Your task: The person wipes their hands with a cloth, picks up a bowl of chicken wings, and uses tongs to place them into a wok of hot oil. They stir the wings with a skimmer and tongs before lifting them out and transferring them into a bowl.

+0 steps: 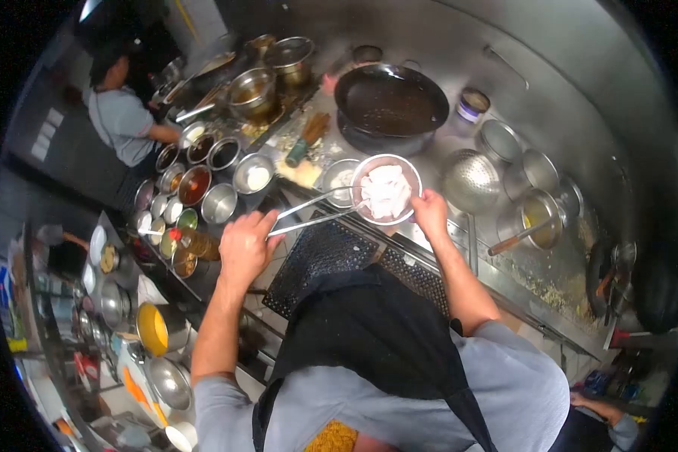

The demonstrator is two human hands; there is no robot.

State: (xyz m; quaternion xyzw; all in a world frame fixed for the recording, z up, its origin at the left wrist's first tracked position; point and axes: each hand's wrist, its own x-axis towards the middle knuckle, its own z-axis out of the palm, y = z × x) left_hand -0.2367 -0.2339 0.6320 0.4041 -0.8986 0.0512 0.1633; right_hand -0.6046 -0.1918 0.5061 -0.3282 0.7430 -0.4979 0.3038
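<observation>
- Steel worktop in a kitchen, crossing beyond my dark apron; a wide black wok sits on its far side.
- My left grip is closed around the handle end of metal tongs; their long axis runs rightward and slightly away from me, arms parted.
- The tong tips reach over the left side of a round metal bowl; I cannot tell whether they pinch anything.
- White pieces lie inside that bowl, to the right of and beyond my left grip.
- My right grip is nearer them, fingers closed on the bowl's right side, thumb by the rim.
</observation>
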